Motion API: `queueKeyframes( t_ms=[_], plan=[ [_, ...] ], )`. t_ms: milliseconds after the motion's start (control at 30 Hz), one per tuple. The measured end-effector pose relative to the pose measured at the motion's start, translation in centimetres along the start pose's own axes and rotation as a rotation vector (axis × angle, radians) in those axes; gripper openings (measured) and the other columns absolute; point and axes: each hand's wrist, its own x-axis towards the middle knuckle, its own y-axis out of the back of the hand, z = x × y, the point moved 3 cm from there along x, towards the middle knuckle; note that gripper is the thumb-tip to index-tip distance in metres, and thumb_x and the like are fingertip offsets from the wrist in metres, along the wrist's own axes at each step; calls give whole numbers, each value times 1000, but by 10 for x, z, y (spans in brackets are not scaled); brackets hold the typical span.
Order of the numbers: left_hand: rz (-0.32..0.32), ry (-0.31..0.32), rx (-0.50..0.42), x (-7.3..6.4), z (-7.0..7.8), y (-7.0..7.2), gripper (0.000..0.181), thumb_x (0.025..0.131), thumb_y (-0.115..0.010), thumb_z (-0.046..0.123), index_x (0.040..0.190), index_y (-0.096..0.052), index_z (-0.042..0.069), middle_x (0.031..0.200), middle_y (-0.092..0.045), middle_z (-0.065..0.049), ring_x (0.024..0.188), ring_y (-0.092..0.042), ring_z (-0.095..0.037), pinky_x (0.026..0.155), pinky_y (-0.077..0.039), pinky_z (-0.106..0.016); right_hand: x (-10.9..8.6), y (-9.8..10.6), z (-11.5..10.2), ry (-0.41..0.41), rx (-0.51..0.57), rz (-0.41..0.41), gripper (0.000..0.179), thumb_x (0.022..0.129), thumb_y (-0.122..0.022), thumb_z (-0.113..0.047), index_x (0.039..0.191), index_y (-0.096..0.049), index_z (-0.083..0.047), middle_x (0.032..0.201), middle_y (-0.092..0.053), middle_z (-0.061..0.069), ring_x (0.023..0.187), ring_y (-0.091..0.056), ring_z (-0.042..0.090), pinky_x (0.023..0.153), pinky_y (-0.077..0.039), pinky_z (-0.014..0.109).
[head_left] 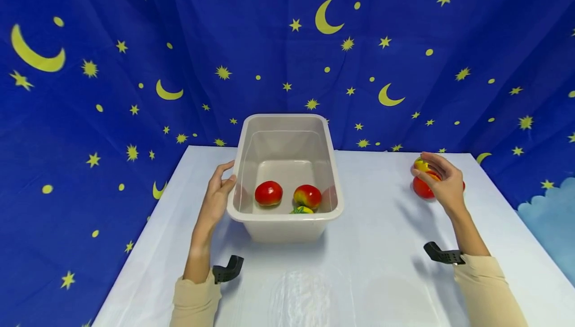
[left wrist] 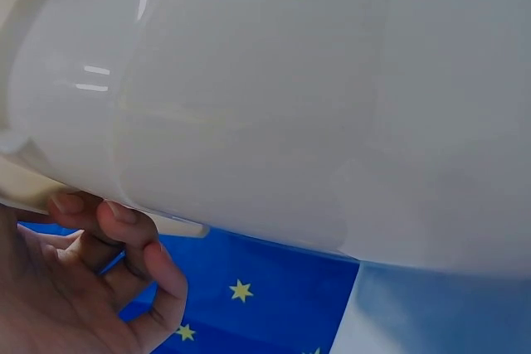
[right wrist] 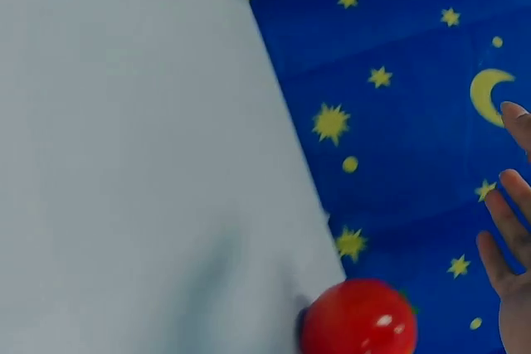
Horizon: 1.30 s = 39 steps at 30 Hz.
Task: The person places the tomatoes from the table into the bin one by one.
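A light grey plastic bin (head_left: 287, 229) stands on the white table. My left hand (head_left: 216, 194) holds its left rim, and in the left wrist view the curled fingers (left wrist: 124, 213) meet the rim's edge. Inside the bin lie a red tomato (head_left: 268, 193), a red-and-yellow fruit (head_left: 307, 196) and a yellow piece with a green top (head_left: 302, 210), partly hidden by the front wall. My right hand (head_left: 442, 184) hovers, fingers apart and holding nothing, over a red tomato (head_left: 422, 188) and a yellow piece (head_left: 421, 164). It partly covers them. The right wrist view shows one red tomato (right wrist: 358, 321).
A sliver of another red item (head_left: 464, 185) shows just right of my right hand. Behind the white table (head_left: 368, 247) hangs a blue cloth (head_left: 269, 42) with yellow moons and stars. Each wrist carries a black strap mount (head_left: 228, 269).
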Motion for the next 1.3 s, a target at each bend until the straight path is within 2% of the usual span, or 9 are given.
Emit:
queueKeyframes(
  t_ms=[67,167,267,467,633,933,1167,1300],
  plan=[
    [2,-4,1,0,0,0,42,104,-36,11,145,-38,4,115,-61,-32,84,-61,-5,78,-49,-28,-2,2,7,-58,-46,-2,52,90,-71,-16,136,-54,-3,137,-56,11,123,-51,8,111,-35,25],
    [4,-5,4,1,1,0,42,104,-36,11,145,-38,4,115,-61,-32,85,-61,-5,78,-49,-28,-5,3,19,-133,-80,-14,57,92,-69,-21,142,-49,-3,147,-46,18,137,-43,20,117,-29,39],
    [4,-4,6,0,1,0,41,105,-36,12,145,-39,3,116,-61,-32,85,-61,-6,78,-49,-28,-8,4,29,-178,-91,-4,59,92,-69,-21,143,-46,-2,149,-43,21,141,-38,27,118,-25,41],
    [3,-5,17,0,3,0,41,105,-36,13,145,-38,3,118,-61,-31,89,-61,-7,80,-48,-28,-10,8,42,-194,-125,29,59,92,-68,-22,143,-47,-3,149,-44,19,141,-37,26,118,-24,31],
    [-1,-1,15,0,3,0,42,105,-36,13,145,-38,3,119,-61,-30,89,-61,-7,81,-49,-28,-11,9,51,-210,-120,36,59,92,-68,-21,143,-47,-3,149,-44,19,141,-37,24,118,-24,29],
    [-2,4,19,-1,2,-1,42,105,-36,14,146,-38,5,120,-61,-29,95,-62,-16,83,-48,-29,-13,11,61,-232,-148,-32,63,92,-68,-16,147,-40,-1,148,-40,27,138,-35,39,118,-23,46],
    [0,-5,27,-1,2,-1,41,105,-36,14,145,-38,4,120,-61,-28,96,-62,-17,83,-48,-30,-17,11,72,-228,-191,-72,62,90,-68,-8,144,-41,3,144,-39,35,129,-39,51,109,-28,62],
    [-5,-9,26,0,2,-1,41,105,-35,14,145,-38,4,120,-61,-28,96,-62,-16,84,-47,-31,-18,10,78,-244,-209,-89,62,90,-67,-8,144,-41,3,144,-38,37,128,-40,53,108,-30,63]
  ],
)
